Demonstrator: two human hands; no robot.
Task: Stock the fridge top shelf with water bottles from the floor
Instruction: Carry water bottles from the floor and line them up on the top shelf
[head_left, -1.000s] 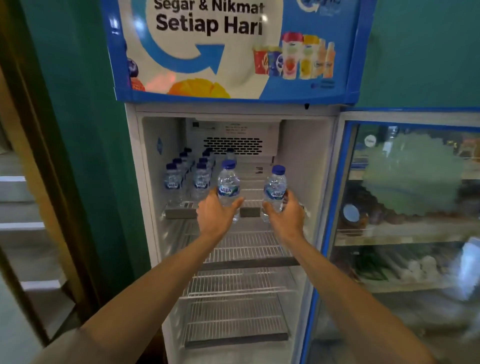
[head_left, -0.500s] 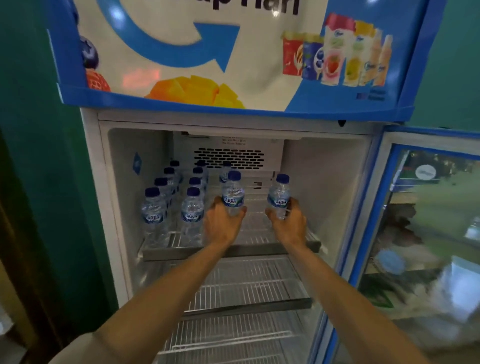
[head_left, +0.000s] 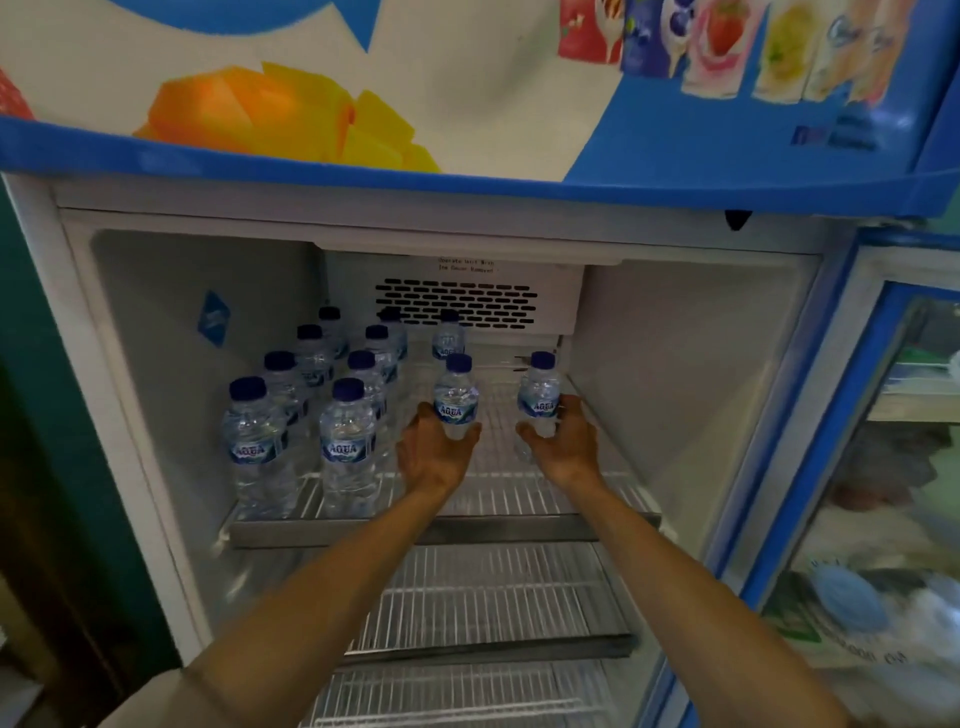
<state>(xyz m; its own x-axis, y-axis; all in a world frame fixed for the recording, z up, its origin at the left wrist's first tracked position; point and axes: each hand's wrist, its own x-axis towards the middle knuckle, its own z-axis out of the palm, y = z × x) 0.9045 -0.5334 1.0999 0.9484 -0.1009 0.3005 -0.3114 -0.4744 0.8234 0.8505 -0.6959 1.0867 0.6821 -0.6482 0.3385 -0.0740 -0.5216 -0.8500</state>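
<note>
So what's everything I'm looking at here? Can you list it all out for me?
Fridge: one, white inside, blue trim, door open.
Top shelf: one, wire with a metal front edge.
Standing bottles: nine, clear with blue caps, left and back of the top shelf.
Held bottles: two, clear with blue caps, one in each hand, mid-shelf.
Lower shelves: at least two, wire, no bottles.
Banner: one, blue and white with fruit pictures, above the fridge.
Left hand: on the middle bottle.
Right hand: on the right bottle.
</note>
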